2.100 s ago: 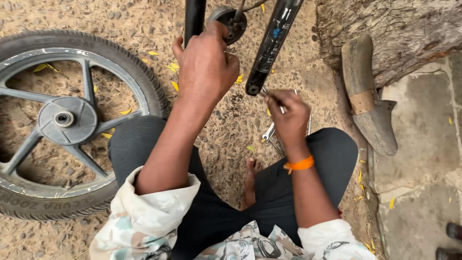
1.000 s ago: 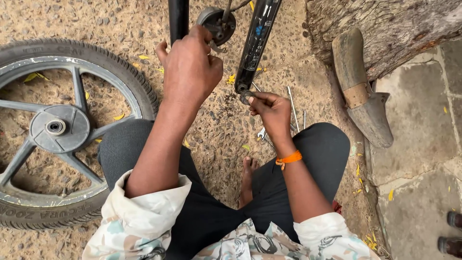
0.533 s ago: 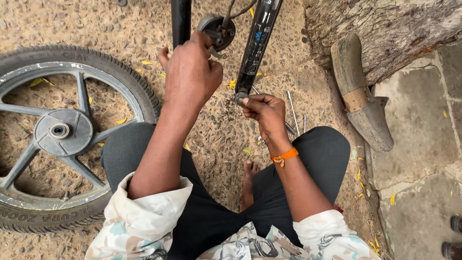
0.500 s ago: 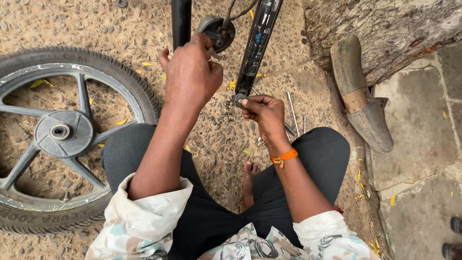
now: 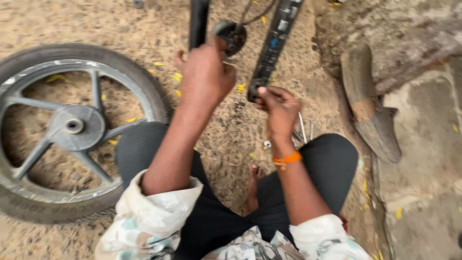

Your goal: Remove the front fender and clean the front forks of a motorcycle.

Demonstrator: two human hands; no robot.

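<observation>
Currently, left hand [image 5: 206, 72] wraps fingers around left fork leg [image 5: 198, 21], top centre of frame. Right hand [image 5: 278, 108] pinches lower end of right fork leg [image 5: 274, 43], centre-right. Detached wheel [image 5: 67, 130] lies at left.

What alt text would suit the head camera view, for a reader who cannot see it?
A squatting person's left hand grips a black fork leg while the right hand pinches the bottom of the other leg. A removed wheel lies on sandy ground at left.
</observation>
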